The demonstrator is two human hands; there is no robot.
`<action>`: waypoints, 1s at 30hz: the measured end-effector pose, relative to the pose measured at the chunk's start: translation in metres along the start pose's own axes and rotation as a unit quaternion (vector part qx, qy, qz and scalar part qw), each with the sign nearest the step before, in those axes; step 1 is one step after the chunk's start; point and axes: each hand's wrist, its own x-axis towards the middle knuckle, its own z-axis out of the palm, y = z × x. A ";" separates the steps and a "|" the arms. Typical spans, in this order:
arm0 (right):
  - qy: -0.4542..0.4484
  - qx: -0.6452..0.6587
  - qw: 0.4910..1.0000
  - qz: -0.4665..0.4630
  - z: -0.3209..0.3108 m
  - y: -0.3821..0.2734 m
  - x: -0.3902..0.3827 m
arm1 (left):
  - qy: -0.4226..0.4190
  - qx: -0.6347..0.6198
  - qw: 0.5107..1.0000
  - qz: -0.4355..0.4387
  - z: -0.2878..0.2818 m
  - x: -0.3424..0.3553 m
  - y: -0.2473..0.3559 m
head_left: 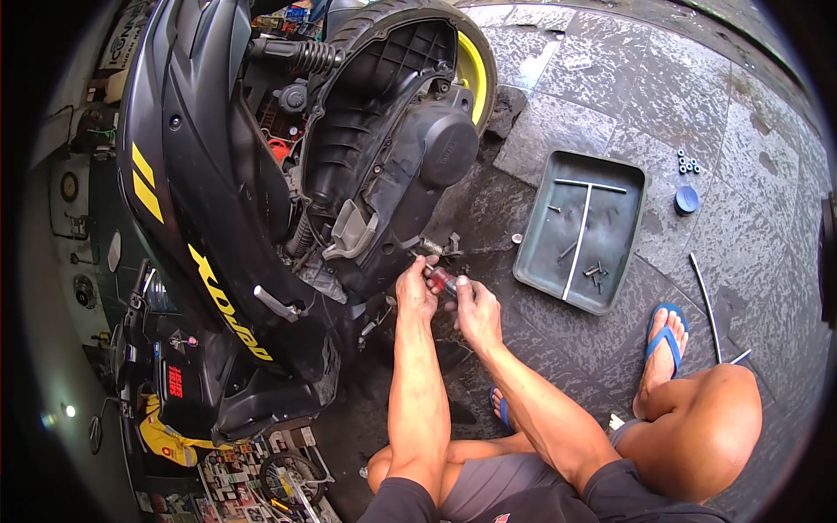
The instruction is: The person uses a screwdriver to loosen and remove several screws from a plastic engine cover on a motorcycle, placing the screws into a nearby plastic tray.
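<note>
A screwdriver [442,278] with a reddish handle slants between my hands, at the lower edge of a scooter's engine casing [403,209]. My right hand [478,312] is closed round the back end of its handle. Closer to the casing, my left hand [417,288] has its fingers closed about the front of the screwdriver, where the shaft meets the casing. The tip itself is hidden by those fingers. Just beyond them sit a small coil spring [431,247] and a metal lever.
The black scooter [205,192] fills the left side, its rear wheel [475,74] at the top. To the right lies a dark tray [534,253] with a T-handle wrench [582,231] and several bolts. Beyond are a blue round cap [687,200], several small rollers [688,163] and a metal rod [706,301].
</note>
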 end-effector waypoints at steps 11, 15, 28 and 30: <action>0.047 -0.091 0.968 -0.228 0.007 0.025 -0.021 | 0.014 0.045 0.999 0.004 -0.001 -0.003 -0.003; 0.067 -0.055 0.977 -0.195 0.009 0.022 -0.019 | 0.020 0.055 0.998 0.020 0.005 -0.004 -0.002; 0.084 -0.101 0.960 -0.248 0.008 0.017 -0.018 | 0.017 0.026 0.999 0.010 0.003 -0.003 -0.001; 0.056 -0.103 0.968 -0.220 0.007 0.016 -0.021 | 0.013 0.018 1.000 0.012 0.000 -0.002 -0.001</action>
